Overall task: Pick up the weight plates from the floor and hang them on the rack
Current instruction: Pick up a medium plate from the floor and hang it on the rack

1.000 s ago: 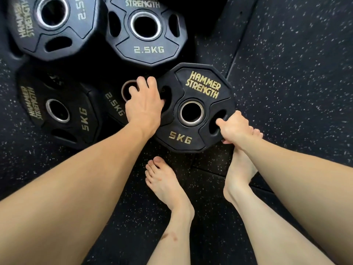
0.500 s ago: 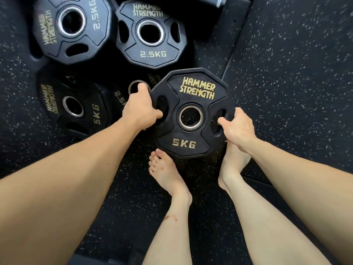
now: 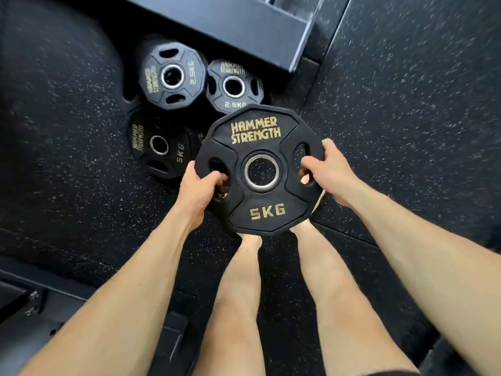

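With both hands' fingers hooked through the 5 kg plate (image 3: pixel 260 169)'s side slots, the left hand (image 3: pixel 199 189) and right hand (image 3: pixel 329 170) should hold it level and clear of the bare feet (image 3: pixel 250 240) while carrying it to the rack.

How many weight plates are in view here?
5, perhaps more hidden. One 5 kg plate is held by both hands. On the floor: two 2.5 kg plates, another 5 kg plate, and one mostly hidden plate behind the held one.
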### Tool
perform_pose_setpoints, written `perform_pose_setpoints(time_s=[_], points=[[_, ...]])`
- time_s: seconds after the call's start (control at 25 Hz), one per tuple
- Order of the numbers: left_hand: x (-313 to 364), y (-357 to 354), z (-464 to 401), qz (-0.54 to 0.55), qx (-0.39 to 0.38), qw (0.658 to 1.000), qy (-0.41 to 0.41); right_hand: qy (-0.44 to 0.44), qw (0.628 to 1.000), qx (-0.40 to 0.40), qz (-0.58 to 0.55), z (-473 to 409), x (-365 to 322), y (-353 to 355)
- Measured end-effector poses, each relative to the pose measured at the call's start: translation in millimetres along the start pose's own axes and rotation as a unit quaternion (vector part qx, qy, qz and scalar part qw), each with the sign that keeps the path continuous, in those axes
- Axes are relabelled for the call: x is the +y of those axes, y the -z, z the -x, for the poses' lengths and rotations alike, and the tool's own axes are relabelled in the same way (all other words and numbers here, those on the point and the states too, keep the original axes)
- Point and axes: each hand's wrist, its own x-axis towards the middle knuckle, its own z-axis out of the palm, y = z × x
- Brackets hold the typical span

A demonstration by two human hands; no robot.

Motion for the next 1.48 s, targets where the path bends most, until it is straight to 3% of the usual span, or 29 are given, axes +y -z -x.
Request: perform_pose_setpoints(time_s=[0.24, 0.44, 0.56, 0.68, 0.92, 1.2, 1.48], points=[[74.8, 49.8, 176.7, 0.111, 0.058, 0.99, -0.065, 0.063, 0.995, -0.003, -0.073, 170.0, -82.4, 42.8], [110.9, 106.3, 313.0, 0.281, -0.034, 0.953, -0.107, 0.112, 0.97, -0.063, -0.206, 308.5, -143.3, 78.3], [116.2, 130.7, 371.4, 0.291, -0.048, 0.937, -0.185, 0.165, 0.957, -0.077, -0.226, 370.6, -169.6, 86.8], [119.7, 146.6, 422.2, 0.273, 0.016, 0.927, -0.257, 0.198, 0.952, -0.078, -0.222, 418.1, -193.3, 87.8], [105.3, 147.0, 493.8, 0.35, 0.177, 0.883, -0.259, 0.25, 0.938, -0.184, -0.152, 461.5, -235.0, 87.2], [52.6, 87.3, 587.3, 0.485, 0.385, 0.761, -0.193, 0.319, 0.875, -0.362, 0.039, 498.8, -249.4, 86.5], [-33.4, 12.9, 695.3, 0.592, 0.546, 0.573, -0.154, 0.335, 0.742, -0.548, 0.192, 580.5, -193.3, 57.4]])
